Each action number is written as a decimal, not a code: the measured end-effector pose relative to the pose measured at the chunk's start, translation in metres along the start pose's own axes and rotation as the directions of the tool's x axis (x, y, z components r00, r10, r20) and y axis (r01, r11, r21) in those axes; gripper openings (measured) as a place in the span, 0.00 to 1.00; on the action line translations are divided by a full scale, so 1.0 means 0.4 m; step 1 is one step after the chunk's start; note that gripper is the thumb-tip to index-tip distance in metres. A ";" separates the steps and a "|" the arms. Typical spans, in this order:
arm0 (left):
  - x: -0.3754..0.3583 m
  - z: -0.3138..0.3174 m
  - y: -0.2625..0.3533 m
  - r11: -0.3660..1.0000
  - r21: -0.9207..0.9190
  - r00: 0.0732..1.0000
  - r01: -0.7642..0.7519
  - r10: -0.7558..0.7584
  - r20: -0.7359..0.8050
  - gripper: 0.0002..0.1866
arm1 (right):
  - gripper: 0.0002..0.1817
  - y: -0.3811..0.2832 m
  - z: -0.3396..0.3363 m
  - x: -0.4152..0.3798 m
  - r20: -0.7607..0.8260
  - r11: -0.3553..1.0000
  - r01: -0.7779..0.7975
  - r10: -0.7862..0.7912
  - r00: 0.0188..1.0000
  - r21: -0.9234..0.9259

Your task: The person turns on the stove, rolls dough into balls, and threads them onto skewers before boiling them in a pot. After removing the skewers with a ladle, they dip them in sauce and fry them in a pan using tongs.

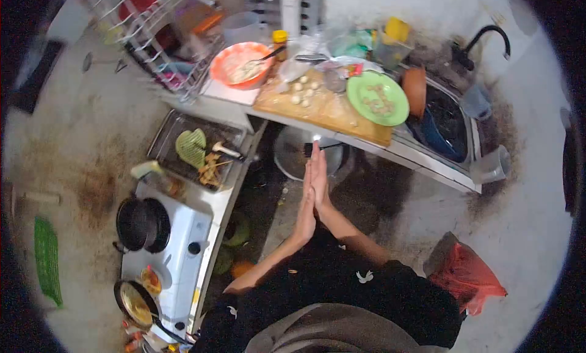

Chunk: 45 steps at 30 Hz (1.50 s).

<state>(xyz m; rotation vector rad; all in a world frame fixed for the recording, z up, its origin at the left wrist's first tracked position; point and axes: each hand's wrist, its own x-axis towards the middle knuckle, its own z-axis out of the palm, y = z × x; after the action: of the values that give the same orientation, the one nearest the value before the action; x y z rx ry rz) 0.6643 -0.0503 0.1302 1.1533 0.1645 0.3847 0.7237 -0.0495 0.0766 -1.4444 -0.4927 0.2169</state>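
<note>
My left hand (307, 209) and my right hand (319, 176) are pressed palm to palm, fingers straight and pointing at the counter. What lies between the palms, if anything, is hidden. A small bright white spot (317, 137) shows right at the fingertips. Just beyond them is the wooden board (274, 101), with several small pale dough balls (297, 99) on it. On the board's right end rests a green plate (397, 112) holding flattened pale pieces. To the left of the board stands an orange-and-white bowl (220, 66) with a whitish mixture and a dark-handled spoon (268, 55).
A metal pot (287, 160) sits below the counter edge, under my hands. At left, a white stove (183, 231) carries a black pan (135, 225) and a small frying pan (134, 304). The sink (455, 130) is at right, with a red plastic bag (467, 276) lower down.
</note>
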 end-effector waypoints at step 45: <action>0.572 -0.151 -0.124 0.347 0.790 0.792 -0.505 -0.178 0.585 0.39 | 0.10 0.064 -0.388 0.481 0.819 0.249 0.855 -0.258 0.512 -0.455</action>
<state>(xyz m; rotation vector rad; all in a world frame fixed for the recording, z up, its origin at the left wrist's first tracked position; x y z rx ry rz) 0.8666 0.0709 0.0766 2.4524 -0.3853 0.0455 0.9666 -0.1017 0.0809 -1.9846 -1.9316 -0.3017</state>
